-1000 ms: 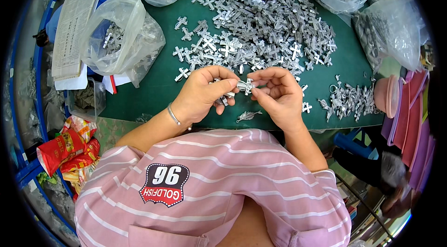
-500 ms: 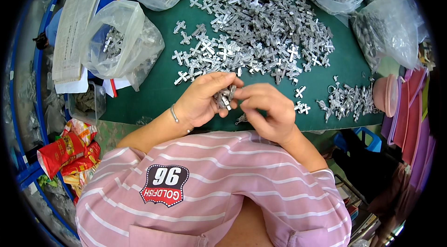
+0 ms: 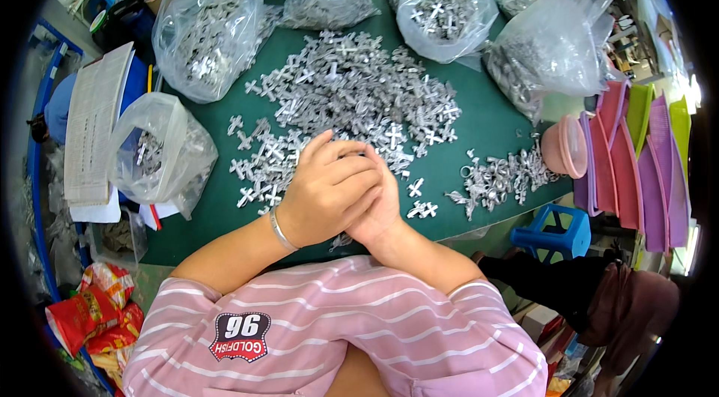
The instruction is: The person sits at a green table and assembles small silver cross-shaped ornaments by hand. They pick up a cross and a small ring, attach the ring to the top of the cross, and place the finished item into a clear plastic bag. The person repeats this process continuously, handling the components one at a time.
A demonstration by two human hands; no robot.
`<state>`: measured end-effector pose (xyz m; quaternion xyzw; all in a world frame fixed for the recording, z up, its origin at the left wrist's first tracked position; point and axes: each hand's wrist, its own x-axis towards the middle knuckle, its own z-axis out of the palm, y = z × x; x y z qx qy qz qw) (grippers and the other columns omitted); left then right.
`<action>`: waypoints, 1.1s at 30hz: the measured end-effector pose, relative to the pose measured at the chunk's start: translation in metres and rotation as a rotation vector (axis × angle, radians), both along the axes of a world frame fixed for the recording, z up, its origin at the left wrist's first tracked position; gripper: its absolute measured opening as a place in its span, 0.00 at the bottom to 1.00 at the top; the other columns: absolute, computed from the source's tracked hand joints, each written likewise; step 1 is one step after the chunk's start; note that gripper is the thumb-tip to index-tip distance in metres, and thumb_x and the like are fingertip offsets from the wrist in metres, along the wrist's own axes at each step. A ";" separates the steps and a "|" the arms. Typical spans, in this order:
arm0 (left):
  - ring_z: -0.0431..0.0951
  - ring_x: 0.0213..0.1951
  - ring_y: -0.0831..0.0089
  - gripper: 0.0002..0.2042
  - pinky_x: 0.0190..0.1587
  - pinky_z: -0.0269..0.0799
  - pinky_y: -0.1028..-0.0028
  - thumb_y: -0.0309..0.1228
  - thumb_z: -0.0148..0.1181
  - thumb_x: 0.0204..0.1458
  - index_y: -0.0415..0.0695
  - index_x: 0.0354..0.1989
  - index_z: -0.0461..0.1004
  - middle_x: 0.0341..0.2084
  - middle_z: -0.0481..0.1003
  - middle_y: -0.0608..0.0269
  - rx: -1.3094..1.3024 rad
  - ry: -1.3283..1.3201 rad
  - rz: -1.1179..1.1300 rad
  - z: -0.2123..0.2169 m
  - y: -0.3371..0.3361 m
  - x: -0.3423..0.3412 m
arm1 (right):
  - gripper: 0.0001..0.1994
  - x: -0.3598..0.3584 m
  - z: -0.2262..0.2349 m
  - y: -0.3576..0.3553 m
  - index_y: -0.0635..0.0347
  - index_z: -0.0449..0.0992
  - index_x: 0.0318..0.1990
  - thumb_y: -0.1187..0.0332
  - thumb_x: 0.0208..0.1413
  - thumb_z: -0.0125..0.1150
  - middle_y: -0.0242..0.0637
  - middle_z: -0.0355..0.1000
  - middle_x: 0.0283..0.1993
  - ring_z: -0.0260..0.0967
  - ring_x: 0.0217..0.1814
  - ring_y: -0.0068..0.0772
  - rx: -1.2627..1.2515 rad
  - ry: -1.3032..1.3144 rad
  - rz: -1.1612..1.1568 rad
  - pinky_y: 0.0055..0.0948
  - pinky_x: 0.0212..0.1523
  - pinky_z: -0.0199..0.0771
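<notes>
- Head view: a person in a pink striped shirt sits at a green table [image 3: 494, 123], both hands brought together over its near edge.
- The left hand [image 3: 326, 195] lies cupped over the right hand [image 3: 382, 206]; its fingers [image 3: 348, 165] are curled closed across the right one, a thin bracelet [image 3: 278, 231] on the wrist.
- The right hand's fingers are hidden under the left; whether either hand holds anything cannot be told.
- A broad heap of small silver crosses [image 3: 352, 97] spreads over the table just beyond the hands, too many to count; three loose ones [image 3: 416, 198] lie just right of the right hand.
- A smaller pile of metal bits [image 3: 498, 176] sits farther right, near the table edge.
- Five clear bags [image 3: 442, 11] of metal parts ring the heap: two at left, two at top, one at right.
- A pink bowl [image 3: 563, 148] stands at the right edge, beside pink, purple and green trays [image 3: 636, 150] on edge.
- One blue stool [image 3: 558, 232] stands below the table at right.
- Red snack packets [image 3: 86, 311] lie at lower left.
</notes>
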<state>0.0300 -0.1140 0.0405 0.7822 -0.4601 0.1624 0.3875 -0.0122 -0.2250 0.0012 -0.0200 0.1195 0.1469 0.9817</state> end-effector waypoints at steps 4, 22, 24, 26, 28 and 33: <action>0.76 0.37 0.63 0.07 0.45 0.68 0.62 0.19 0.60 0.41 0.40 0.31 0.75 0.31 0.75 0.57 -0.256 0.083 -0.020 0.004 0.009 0.003 | 0.10 0.020 0.010 -0.027 0.55 0.68 0.36 0.60 0.60 0.46 0.36 0.69 0.34 0.67 0.34 0.28 -0.221 0.118 0.010 0.23 0.26 0.68; 0.66 0.21 0.81 0.10 0.23 0.60 0.83 0.21 0.63 0.42 0.37 0.34 0.73 0.22 0.69 0.65 -0.080 0.515 0.373 -0.013 0.092 -0.026 | 0.08 0.160 0.076 -0.188 0.55 0.77 0.27 0.62 0.47 0.57 0.42 0.75 0.28 0.73 0.37 0.44 -3.187 -0.826 -0.128 0.37 0.41 0.70; 0.67 0.20 0.76 0.22 0.23 0.62 0.80 0.25 0.70 0.32 0.39 0.39 0.71 0.26 0.66 0.63 0.096 0.486 0.361 -0.015 0.091 -0.028 | 0.08 0.185 0.092 -0.209 0.48 0.78 0.31 0.60 0.49 0.55 0.40 0.75 0.28 0.73 0.30 0.45 -3.321 -0.530 -0.456 0.39 0.29 0.72; 0.68 0.21 0.72 0.26 0.25 0.65 0.76 0.27 0.71 0.30 0.40 0.42 0.69 0.30 0.66 0.61 0.204 0.400 0.370 -0.023 0.093 -0.029 | 0.12 0.189 0.147 -0.205 0.51 0.77 0.36 0.55 0.52 0.55 0.41 0.74 0.29 0.73 0.33 0.46 -3.321 -0.459 -0.719 0.40 0.32 0.71; 0.70 0.23 0.64 0.30 0.28 0.69 0.69 0.30 0.72 0.28 0.42 0.45 0.66 0.35 0.65 0.57 0.302 0.397 0.370 -0.027 0.093 -0.034 | 0.10 0.196 0.139 -0.188 0.57 0.75 0.29 0.60 0.48 0.59 0.45 0.73 0.29 0.71 0.32 0.49 -3.207 -0.474 -0.805 0.42 0.33 0.69; 0.71 0.24 0.65 0.22 0.26 0.69 0.71 0.27 0.70 0.31 0.42 0.38 0.69 0.33 0.67 0.58 0.242 0.350 0.345 -0.045 0.082 -0.028 | 0.07 0.179 0.119 -0.175 0.62 0.73 0.28 0.68 0.46 0.59 0.50 0.71 0.28 0.68 0.33 0.52 -3.020 -0.726 -1.119 0.43 0.34 0.67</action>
